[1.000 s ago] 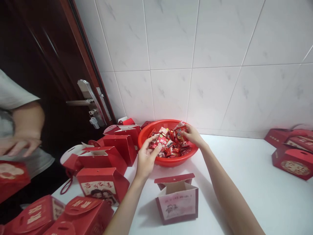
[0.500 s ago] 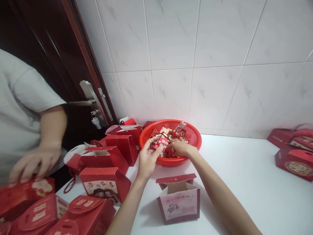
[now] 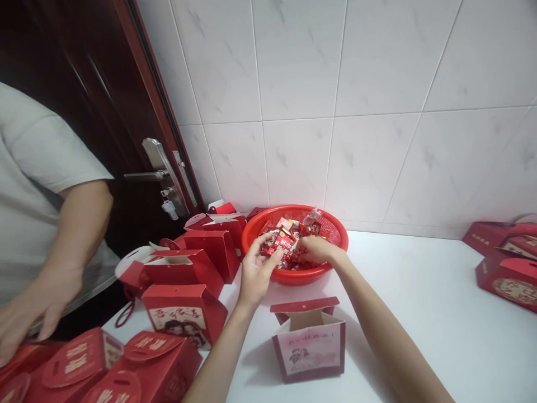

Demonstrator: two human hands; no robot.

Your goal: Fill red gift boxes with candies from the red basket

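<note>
My left hand (image 3: 257, 274) is closed on a red candy packet (image 3: 283, 242) over the front left of a red plastic basket (image 3: 342, 238). Wrapped candies (image 3: 312, 218) in red and pink fill the basket's middle. My right hand (image 3: 315, 249) reaches into the candies on the right side, fingers bent down among them; the fingertips are hidden, and what they hold, if anything, cannot be made out. Between my forearms, nearer me, an open pink and red paper box (image 3: 310, 347) stands on the white table (image 3: 403, 302), its top flap raised.
Several red gift boxes (image 3: 180, 313) stand at the left, some open, some closed. A person's hand (image 3: 37, 313) touches a box at the far left. More red boxes (image 3: 509, 280) lie at the right edge. A tiled wall (image 3: 369, 168) rises behind.
My right hand has moved slightly right and deeper into the candies, its fingers now more hidden. The other person's hand has moved left and down. The view has shifted slightly.
</note>
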